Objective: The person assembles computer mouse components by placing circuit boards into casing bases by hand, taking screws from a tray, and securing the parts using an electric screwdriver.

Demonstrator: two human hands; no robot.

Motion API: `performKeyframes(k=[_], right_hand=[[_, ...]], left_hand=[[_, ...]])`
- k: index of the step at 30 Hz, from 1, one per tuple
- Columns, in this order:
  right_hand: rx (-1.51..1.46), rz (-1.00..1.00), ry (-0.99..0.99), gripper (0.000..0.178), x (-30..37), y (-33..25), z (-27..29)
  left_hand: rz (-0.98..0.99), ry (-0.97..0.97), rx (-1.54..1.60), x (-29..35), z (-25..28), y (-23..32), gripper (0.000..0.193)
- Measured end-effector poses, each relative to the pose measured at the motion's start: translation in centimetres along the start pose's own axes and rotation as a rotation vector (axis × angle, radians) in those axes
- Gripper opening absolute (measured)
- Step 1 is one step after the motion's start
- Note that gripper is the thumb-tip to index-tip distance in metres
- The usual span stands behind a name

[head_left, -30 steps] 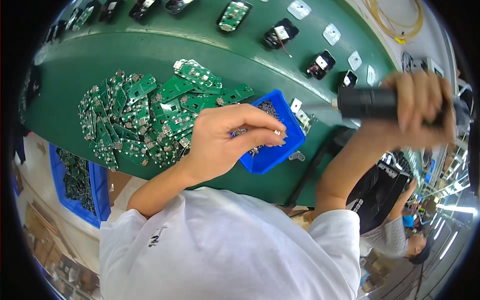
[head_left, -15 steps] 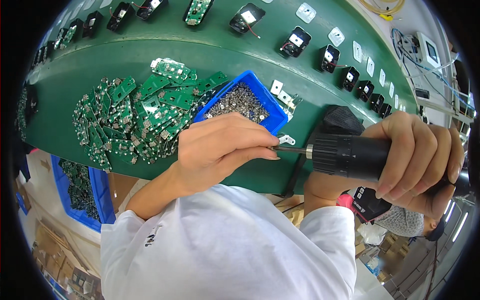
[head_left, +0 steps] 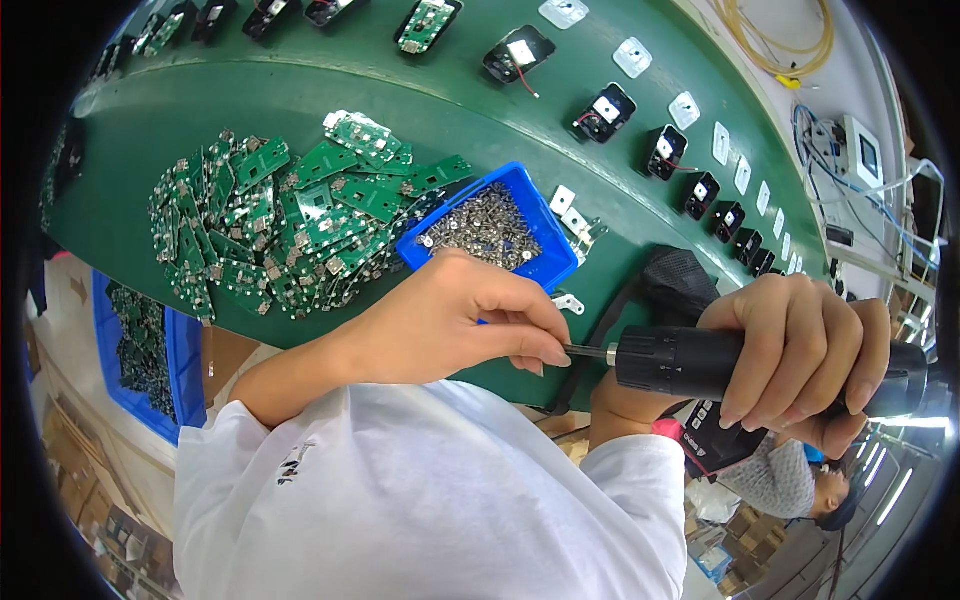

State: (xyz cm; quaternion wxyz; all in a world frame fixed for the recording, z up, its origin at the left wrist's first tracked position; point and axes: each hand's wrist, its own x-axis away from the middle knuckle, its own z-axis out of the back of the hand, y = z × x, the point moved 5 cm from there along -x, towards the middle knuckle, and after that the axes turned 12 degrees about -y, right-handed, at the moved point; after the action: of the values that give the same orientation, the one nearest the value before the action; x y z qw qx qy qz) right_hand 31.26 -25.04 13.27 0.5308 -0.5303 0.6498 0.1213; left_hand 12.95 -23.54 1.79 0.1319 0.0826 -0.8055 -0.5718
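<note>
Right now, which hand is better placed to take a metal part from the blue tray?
Left, most likely. The left hand is close beside the tray, though it pinches at the bit's end. The right hand is wrapped around the driver, farther from the tray.

Single head-worn fisheye, close above, facing down over bench (head_left: pixel 290 98).

Right hand (head_left: pixel 803 350) gripping black drill (head_left: pixel 680 362), left hand (head_left: pixel 465 322) pinching at bit (head_left: pixel 590 351), piled circuit boards (head_left: pixel 290 222)
</note>
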Motion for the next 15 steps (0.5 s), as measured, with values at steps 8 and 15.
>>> performKeyframes(k=[8,15], right_hand=[[0.276,-0.199,0.098,0.024,-0.6,0.7,2.7],[0.707,-0.151,0.185,0.022,-1.2,0.7,11.1]], left_hand=[[-0.497,0.408,-0.71,-0.6,1.0,0.5,0.025],[-0.317,0.297,-1.11,-1.0,0.8,-0.8,0.036]])
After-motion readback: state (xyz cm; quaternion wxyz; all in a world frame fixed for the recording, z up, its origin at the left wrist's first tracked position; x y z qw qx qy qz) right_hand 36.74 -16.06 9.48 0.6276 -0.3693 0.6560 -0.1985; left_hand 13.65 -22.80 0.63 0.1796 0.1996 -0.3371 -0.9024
